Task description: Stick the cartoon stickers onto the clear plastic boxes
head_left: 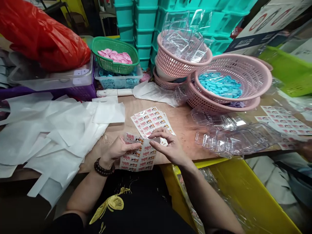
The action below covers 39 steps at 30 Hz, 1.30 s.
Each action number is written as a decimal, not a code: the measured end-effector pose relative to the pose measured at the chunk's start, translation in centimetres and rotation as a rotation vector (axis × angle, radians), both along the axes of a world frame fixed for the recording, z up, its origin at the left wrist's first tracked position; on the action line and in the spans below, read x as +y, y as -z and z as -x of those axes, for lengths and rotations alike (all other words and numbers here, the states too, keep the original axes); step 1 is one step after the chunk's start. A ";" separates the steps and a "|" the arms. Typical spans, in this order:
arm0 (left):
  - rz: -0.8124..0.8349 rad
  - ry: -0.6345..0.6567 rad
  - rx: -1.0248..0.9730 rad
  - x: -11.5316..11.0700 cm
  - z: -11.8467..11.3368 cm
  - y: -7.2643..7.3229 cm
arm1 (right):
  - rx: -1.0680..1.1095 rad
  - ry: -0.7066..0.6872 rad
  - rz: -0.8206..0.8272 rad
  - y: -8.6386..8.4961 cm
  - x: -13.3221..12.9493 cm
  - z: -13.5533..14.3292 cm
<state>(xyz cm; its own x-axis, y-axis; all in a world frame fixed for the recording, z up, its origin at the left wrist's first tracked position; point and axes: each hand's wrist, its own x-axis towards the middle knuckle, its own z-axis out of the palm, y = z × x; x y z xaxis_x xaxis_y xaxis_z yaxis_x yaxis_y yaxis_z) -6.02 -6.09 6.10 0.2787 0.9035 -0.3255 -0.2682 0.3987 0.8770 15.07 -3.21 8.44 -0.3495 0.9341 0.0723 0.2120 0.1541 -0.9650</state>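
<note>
My left hand grips a sheet of stickers by its left side, thumb lying across the front. Small cartoon animals and pink lettering are printed on it in rows. At the sheet's upper right corner, my right hand pinches with thumb and forefinger close together, the other fingers curled above. Whether a single sticker is between those fingertips is too small to tell. Just beyond the hands, more sticker sheets lie fanned on the wooden table.
White backing papers pile up on the left. Clear plastic cases lie at right, below pink baskets with blue pieces. A green basket holds pink pieces. A yellow crate stands below the table edge; another person's legs show beside it.
</note>
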 end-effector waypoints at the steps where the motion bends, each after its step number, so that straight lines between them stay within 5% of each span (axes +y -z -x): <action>1: -0.014 0.023 0.015 0.1 0.0 -0.1 | -0.015 -0.015 0.004 -0.4 0.1 0.1; 8: -0.260 0.030 0.101 0.3 -0.5 0.2 | 0.193 -0.273 0.726 -0.8 0.9 0.6; 11: -0.331 0.013 0.142 0.3 -0.5 0.5 | 0.188 -0.329 0.795 -0.4 1.2 0.6; 14: -0.249 -0.026 0.177 0.3 -0.6 0.5 | 0.139 -0.212 0.572 -0.1 0.9 0.6; 19: -0.119 -0.086 0.161 0.5 -1.2 0.1 | -0.173 0.094 -0.208 0.2 -0.8 0.9; 27: -0.035 -0.152 0.221 1.0 -2.4 1.6 | -0.632 0.424 -0.813 3.5 -1.1 2.4; 32: -0.113 -0.203 0.272 1.6 -3.7 2.7 | -0.766 0.227 -0.715 3.6 -0.6 3.7; 36: -0.135 -0.211 0.341 2.3 -2.9 3.4 | -0.422 -0.074 -0.406 1.3 0.2 3.5; 39: -0.106 -0.235 0.379 3.7 0.1 3.0 | -0.246 0.069 -0.308 -0.4 4.0 1.5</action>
<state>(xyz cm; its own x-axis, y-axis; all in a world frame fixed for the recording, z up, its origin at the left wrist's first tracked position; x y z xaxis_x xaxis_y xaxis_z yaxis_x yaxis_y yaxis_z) -6.09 -2.42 3.09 -0.0584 0.9617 -0.2677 0.0069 0.2686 0.9632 13.60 0.80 8.84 -0.3289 0.9034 0.2750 0.4508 0.4061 -0.7949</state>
